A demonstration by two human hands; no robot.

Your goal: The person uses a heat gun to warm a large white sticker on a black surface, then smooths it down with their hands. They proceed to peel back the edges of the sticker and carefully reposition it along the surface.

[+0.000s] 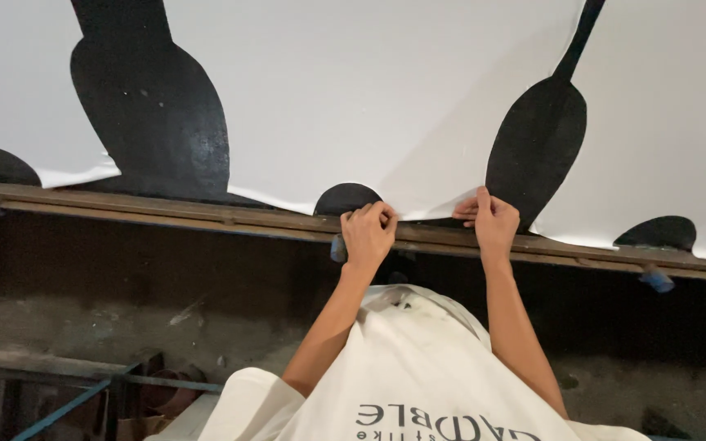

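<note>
Both my hands pinch the near edge of the white sheet [353,98], left hand [368,233] by a small black half-round, right hand [492,219] at the foot of a black paddle shape [537,147]. Best, I judge: keep both pinches level, tension even. The edge lies along the wooden rail [165,211], right under my fingers.

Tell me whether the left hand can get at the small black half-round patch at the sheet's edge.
Probably yes: the left hand grips the white sheet edge right beside the black half-round patch, nothing between.
</note>
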